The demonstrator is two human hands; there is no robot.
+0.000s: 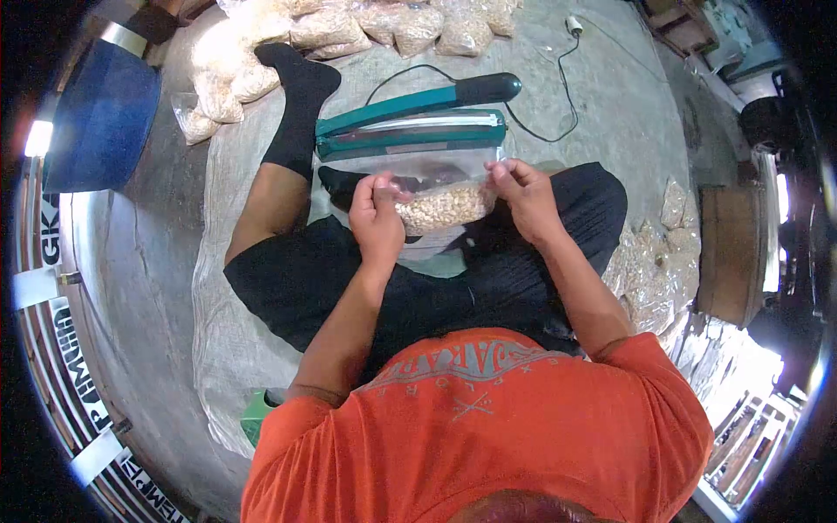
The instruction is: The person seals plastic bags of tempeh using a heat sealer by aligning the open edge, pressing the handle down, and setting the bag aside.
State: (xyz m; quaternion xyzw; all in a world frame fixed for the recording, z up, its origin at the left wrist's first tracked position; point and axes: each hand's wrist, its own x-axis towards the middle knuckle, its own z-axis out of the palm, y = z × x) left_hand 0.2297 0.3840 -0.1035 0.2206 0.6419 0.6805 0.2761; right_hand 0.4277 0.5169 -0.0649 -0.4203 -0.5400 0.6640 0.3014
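Pinching the clear plastic bag (446, 202) from both sides, the left hand (377, 218) closes thumb and fingers on its left edge and the right hand (523, 193) clamps its right edge. The bag hangs stretched between the two grips, just above the lap. Pale kernels (449, 207) fill the part level with the fingers, and the empty film above them reaches away from the body. It looks light and soft. The film is probably slippery and the loose fill apt to slump, so the side edges near the fill line seem the surest places to hold it. Just beyond the grips sits a teal heat sealer (410, 132) with a black handle. The bag's far edge meets it, though I cannot tell whether the film lies inside the bar. A black cord (558, 78) runs on from it towards a white plug (573, 24). To the right of the right hand lies a heap of bags (654, 261). Far left stands a blue tub (105, 113). Farthest off lie filled bags (349, 26) in a row.
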